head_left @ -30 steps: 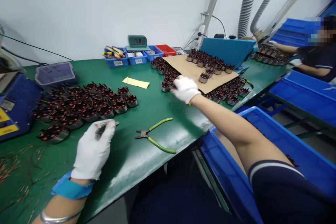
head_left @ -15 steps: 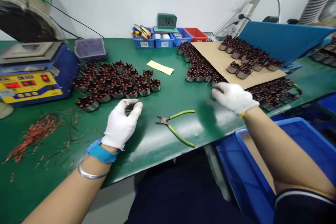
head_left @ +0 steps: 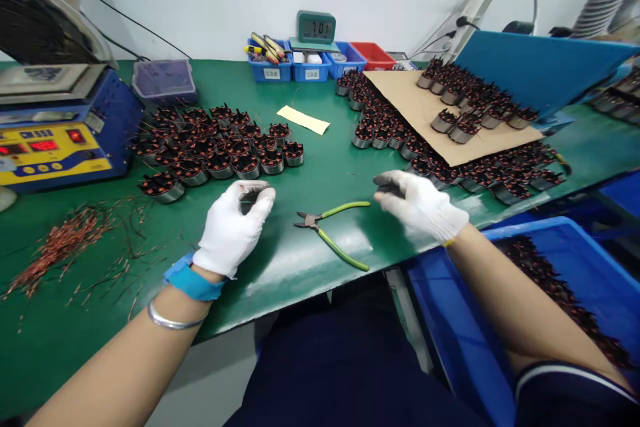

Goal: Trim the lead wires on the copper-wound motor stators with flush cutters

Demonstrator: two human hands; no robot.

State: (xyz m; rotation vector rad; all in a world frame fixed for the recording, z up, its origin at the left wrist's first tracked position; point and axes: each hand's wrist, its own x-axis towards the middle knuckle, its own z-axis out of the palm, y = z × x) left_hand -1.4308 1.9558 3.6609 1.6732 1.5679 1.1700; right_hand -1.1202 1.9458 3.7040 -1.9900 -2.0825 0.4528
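Observation:
My left hand [head_left: 234,230], in a white glove, hovers over the green table with thumb and fingers curled but apart; nothing shows between them. Just beyond it sits a cluster of wound motor stators [head_left: 220,165] with dark tops and copper wire. My right hand [head_left: 417,205], also gloved, has its thumb and darkened fingers apart around nothing I can see. Diagonal cutters [head_left: 333,233] with green handles lie spread on the table between my hands, touched by neither. Further stators [head_left: 383,137] stand in rows beyond my right hand.
Stators also stand on a cardboard sheet [head_left: 407,110]. Copper wire scraps [head_left: 65,240] lie at left, near a blue and yellow device [head_left: 65,147]. A paper strip [head_left: 303,119], small bins [head_left: 270,71] and a clock [head_left: 316,28] are behind. Blue crates [head_left: 565,230] stand below right.
My right hand has come away from the stators, towards me and leftwards to near the cutters. The left hand keeps nearly the same place and shape. The view has shifted slightly.

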